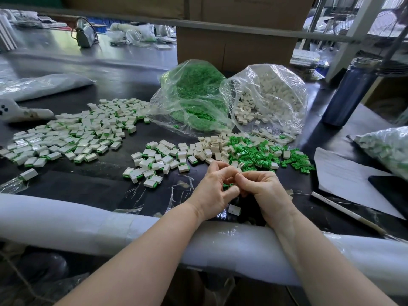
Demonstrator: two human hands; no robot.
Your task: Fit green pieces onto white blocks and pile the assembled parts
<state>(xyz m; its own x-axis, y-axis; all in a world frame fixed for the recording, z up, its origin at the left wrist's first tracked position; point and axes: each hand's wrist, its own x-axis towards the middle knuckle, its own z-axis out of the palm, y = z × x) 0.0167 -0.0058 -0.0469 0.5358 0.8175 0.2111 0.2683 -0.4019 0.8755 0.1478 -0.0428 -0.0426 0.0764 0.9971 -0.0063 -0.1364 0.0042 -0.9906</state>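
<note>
Left hand (213, 191) and right hand (262, 188): fingers pinched together on small green plastic piece (227, 185) | loose white rectangular block (234, 210) just below hands | scattered assembled white-green parts (72, 133) well left of hands.

Glossy crinkled plastic bags (265, 93); matt blocks (72, 138)

Dark surface (92, 184). Assembled parts (72, 133) spread at 9–10 o'clock; bag of green pieces (194, 96) and bag of white blocks (269, 93) at 12–1; paper sheet (344, 180) at 3.
</note>
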